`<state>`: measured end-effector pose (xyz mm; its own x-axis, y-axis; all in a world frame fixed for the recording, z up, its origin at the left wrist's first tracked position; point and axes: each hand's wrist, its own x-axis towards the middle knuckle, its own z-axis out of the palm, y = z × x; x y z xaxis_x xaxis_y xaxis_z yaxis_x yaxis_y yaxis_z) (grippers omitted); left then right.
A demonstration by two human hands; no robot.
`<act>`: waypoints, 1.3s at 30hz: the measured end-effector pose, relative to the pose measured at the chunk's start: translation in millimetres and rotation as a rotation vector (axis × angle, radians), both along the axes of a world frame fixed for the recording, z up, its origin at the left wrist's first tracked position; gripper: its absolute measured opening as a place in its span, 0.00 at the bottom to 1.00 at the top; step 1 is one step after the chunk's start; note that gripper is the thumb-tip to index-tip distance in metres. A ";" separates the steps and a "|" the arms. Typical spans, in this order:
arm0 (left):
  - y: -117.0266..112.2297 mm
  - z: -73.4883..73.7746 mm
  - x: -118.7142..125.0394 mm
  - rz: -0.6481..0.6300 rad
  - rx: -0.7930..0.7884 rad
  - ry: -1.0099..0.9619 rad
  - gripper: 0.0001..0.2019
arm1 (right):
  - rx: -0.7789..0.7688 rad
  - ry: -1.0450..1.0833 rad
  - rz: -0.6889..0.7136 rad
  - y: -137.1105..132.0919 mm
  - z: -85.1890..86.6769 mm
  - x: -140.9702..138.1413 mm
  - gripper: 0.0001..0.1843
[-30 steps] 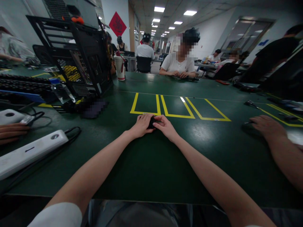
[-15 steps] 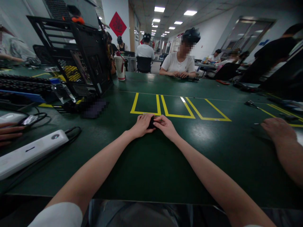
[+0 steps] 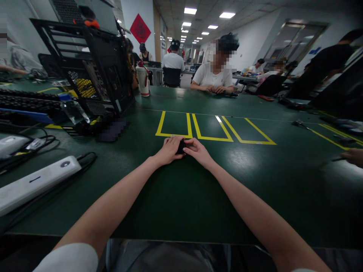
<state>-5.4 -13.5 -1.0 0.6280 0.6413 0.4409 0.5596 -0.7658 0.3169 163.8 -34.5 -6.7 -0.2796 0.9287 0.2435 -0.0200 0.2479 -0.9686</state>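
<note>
The left hand (image 3: 170, 149) and right hand (image 3: 199, 153) are both clamped on 1 small black object (image 3: 180, 147) between them, 3 yellow tape outlines (image 3: 213, 139) just beyond.

A broad, dark green tabletop (image 3: 181, 207) with a smooth, faintly glossy surface fills most of the view, its near edge running almost straight across. Three yellow tape frames (image 3: 215, 139), side by side and open at the far side, mark its middle, reaching to a thin pale seam-like line (image 3: 255, 118). More yellow tape strips (image 3: 327, 139) slant across the right.

On the left lies a long white plastic block with rounded edges (image 3: 42, 183), a black cable (image 3: 87, 162) at its far end. Beyond it, a smaller white device (image 3: 13, 145) lies among dark cords. Farther back stand a black, open-framed metal computer case (image 3: 117, 77) and, just beside it, a white cup with red markings (image 3: 143, 81).
</note>
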 end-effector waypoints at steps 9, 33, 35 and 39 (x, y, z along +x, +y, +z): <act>1.4 -2.0 1.5 0.013 -0.002 -0.005 0.27 | 0.017 -0.021 -0.058 6.8 -5.4 -1.0 0.17; 0.1 0.2 0.3 0.002 -0.010 -0.002 0.27 | -0.009 -0.053 0.005 3.3 1.2 2.9 0.18; -0.3 0.4 0.5 0.005 -0.014 0.000 0.27 | 0.007 -0.037 0.027 1.3 1.4 2.8 0.18; -1.8 1.5 0.1 0.002 -0.017 -0.002 0.26 | 0.011 -0.027 0.018 -1.9 0.9 0.7 0.16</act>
<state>-5.3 -15.3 0.5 0.6254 0.6500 0.4317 0.5606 -0.7591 0.3309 164.5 -36.4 -5.8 -0.3028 0.9208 0.2458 0.0018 0.2584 -0.9660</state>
